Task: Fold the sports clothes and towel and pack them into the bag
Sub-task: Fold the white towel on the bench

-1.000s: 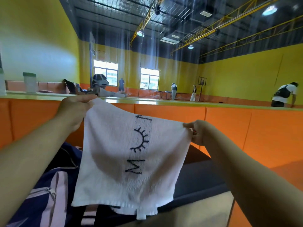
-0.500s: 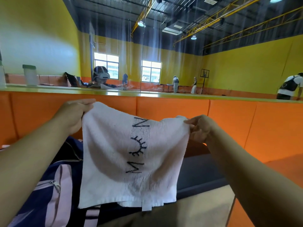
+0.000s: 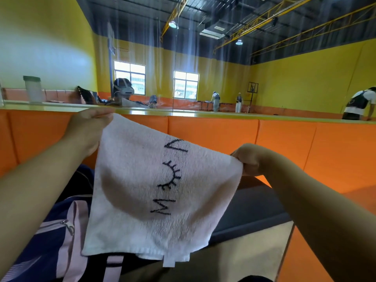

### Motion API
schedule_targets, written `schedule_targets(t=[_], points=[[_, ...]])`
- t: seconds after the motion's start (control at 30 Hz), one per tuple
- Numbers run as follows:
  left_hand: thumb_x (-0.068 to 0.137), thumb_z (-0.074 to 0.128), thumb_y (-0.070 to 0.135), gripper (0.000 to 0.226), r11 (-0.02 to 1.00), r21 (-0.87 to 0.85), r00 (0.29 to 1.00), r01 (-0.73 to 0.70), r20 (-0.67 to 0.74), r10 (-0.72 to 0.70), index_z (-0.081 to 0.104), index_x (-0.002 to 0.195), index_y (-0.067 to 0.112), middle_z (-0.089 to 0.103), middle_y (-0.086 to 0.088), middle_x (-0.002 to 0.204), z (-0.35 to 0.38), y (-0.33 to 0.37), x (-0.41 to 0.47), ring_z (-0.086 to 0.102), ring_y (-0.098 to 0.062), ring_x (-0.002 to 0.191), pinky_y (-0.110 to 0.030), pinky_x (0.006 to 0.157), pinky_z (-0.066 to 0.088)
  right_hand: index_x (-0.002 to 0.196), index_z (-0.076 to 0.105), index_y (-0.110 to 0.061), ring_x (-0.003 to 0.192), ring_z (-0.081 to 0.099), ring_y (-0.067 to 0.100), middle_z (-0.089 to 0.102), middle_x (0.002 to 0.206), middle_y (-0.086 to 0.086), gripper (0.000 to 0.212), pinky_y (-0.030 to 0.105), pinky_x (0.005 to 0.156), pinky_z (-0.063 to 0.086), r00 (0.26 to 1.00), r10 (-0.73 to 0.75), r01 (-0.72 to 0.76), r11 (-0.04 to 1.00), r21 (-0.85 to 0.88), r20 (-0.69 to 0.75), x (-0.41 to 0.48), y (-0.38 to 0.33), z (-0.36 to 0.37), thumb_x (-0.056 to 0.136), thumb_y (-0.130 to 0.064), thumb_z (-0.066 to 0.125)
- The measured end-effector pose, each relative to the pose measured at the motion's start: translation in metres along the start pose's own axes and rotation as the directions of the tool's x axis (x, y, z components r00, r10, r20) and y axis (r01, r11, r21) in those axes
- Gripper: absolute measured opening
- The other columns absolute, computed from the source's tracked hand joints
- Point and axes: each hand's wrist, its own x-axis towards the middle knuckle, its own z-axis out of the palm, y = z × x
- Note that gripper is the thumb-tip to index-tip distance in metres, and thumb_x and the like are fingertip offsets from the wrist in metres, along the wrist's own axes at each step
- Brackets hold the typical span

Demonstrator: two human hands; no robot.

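A white towel (image 3: 142, 192) with black stitched lettering hangs doubled in the air in front of me. My left hand (image 3: 87, 133) pinches its upper left corner. My right hand (image 3: 249, 159) pinches the upper right corner, a little lower. A small white tag sticks out at the towel's bottom edge. Below the towel at the lower left lies a navy and pink sports bag (image 3: 50, 247) with a zip pull showing; the towel hides part of it.
Orange padded panels (image 3: 284, 145) with a yellow-green ledge run across in front. A dark mat (image 3: 250, 212) lies below the towel. A lidded container (image 3: 33, 89) stands on the ledge at left. A mirror behind shows people in the hall.
The towel stays held by both top corners. My right hand has dropped slightly, so the top edge slopes down to the right. The view has shifted a little.
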Motion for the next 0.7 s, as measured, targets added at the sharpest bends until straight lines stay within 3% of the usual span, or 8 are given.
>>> schedule_targets(t=[0.1,0.2,0.33,0.4,0.47,0.53,0.7], points=[[0.090,0.060,0.007,0.023,1.000,0.009,1.000,-0.025,0.005,0.025,0.069,0.095,0.028,0.063,-0.006,0.119,0.001,0.001,0.000,0.056,-0.019,0.108,-0.030,0.098,0.043,0.095,0.063,0.009,0.080,0.063,0.034,0.065,0.095,0.024,0.037,0.037,0.067,0.057,0.999,-0.037,0.038,0.994,-0.107,0.007,-0.004,0.003,-0.001,0.085,0.020,0.030],[0.091,0.059,0.006,0.027,0.999,0.028,0.999,-0.046,0.012,0.045,0.066,0.107,0.027,0.062,-0.004,0.122,0.004,0.001,-0.001,0.055,-0.019,0.114,-0.032,0.105,0.040,0.087,0.069,-0.008,0.080,0.062,0.028,0.069,0.094,0.015,0.046,0.035,0.069,0.054,0.986,-0.150,0.148,0.989,-0.028,-0.075,-0.004,0.000,0.001,0.091,0.014,0.028],[0.091,0.057,0.002,0.031,0.998,0.036,0.999,-0.050,0.012,0.050,0.068,0.100,0.029,0.062,-0.007,0.122,0.000,0.004,0.000,0.055,-0.021,0.113,-0.034,0.106,0.040,0.112,0.066,-0.016,0.080,0.058,0.019,0.064,0.101,0.001,0.039,0.028,0.065,0.052,0.937,-0.307,0.320,0.946,0.053,-0.165,-0.005,-0.004,-0.006,0.095,0.007,0.040],[0.089,0.059,0.003,0.032,0.999,0.038,0.999,-0.034,0.014,0.034,0.072,0.087,0.032,0.063,-0.007,0.122,-0.003,0.006,0.000,0.056,-0.023,0.113,-0.038,0.105,0.042,0.120,0.064,-0.015,0.092,0.057,0.020,0.061,0.108,0.002,0.039,0.026,0.067,0.051,0.897,-0.378,0.403,0.913,0.069,-0.231,-0.004,-0.007,-0.011,0.093,0.007,0.046],[0.089,0.059,0.004,0.031,0.999,0.037,1.000,-0.020,0.019,0.019,0.072,0.084,0.032,0.063,-0.007,0.122,-0.003,0.007,0.000,0.058,-0.024,0.112,-0.039,0.102,0.044,0.123,0.062,-0.010,0.094,0.057,0.022,0.061,0.102,0.003,0.038,0.025,0.068,0.051,0.851,-0.434,0.475,0.876,0.081,-0.295,-0.004,-0.009,-0.013,0.090,0.008,0.051],[0.089,0.060,0.005,0.028,1.000,0.024,1.000,-0.008,0.028,0.007,0.070,0.086,0.031,0.062,-0.009,0.123,-0.001,0.008,-0.001,0.058,-0.023,0.108,-0.039,0.099,0.046,0.122,0.061,-0.004,0.086,0.059,0.020,0.061,0.090,0.000,0.038,0.026,0.071,0.052,0.812,-0.472,0.529,0.844,0.090,-0.345,-0.004,-0.010,-0.015,0.087,0.009,0.058],[0.079,0.073,0.006,0.030,0.995,0.100,0.996,-0.013,0.093,0.003,0.069,0.098,0.029,0.063,-0.004,0.115,0.005,0.010,-0.002,0.059,-0.022,0.105,-0.039,0.096,0.048,0.123,0.060,-0.002,0.093,0.061,0.024,0.062,0.099,0.008,0.042,0.034,0.086,0.052,0.734,-0.531,0.577,0.817,-0.025,-0.422,0.000,-0.010,-0.019,0.082,-0.001,0.070]])
